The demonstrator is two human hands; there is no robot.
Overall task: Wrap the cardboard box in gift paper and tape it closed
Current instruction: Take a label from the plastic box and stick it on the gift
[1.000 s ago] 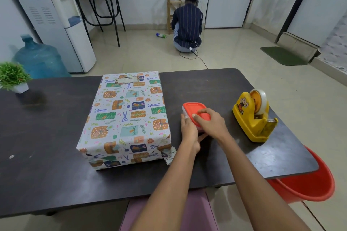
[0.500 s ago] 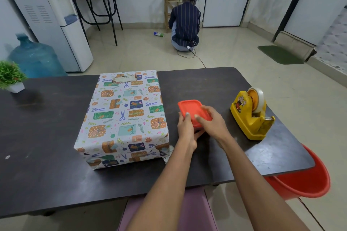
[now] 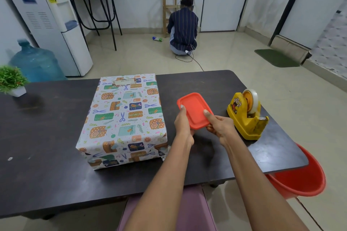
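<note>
Orange-red plastic container (image 3: 194, 110), rectangular with rounded corners, is held by both hands above the dark table (image 3: 47, 146), tilted so its flat face shows to the camera. Left hand (image 3: 183, 124) grasps its near-left edge, thumb lying along the left side. Right hand (image 3: 220, 127) grasps its near-right corner, thumb on the top face, fingers curled beneath. Whether it is a lid alone or a closed container cannot be told.

Wrapped box (image 3: 124, 118): just to the left of the left hand, lying flat on the table, long axis running away from the person. Gift paper covers the top and the near end completely; white ground, printed with parcels, scissors, orange slices and sprigs. Near end shows folded flaps. A small scrap of paper sticks out at the near-right bottom corner, close to the left forearm. A label-like patch sits at the far end of the top face; its text is too small to read.

Tape dispenser (image 3: 247, 116): yellow, with a roll of clear tape mounted, on the table just right of the right hand, not touched.

Beyond the right forearm, below the table edge: a red bucket (image 3: 300, 180) on the floor. Far left of the hands: a small green potted plant (image 3: 12, 80) on the table.
</note>
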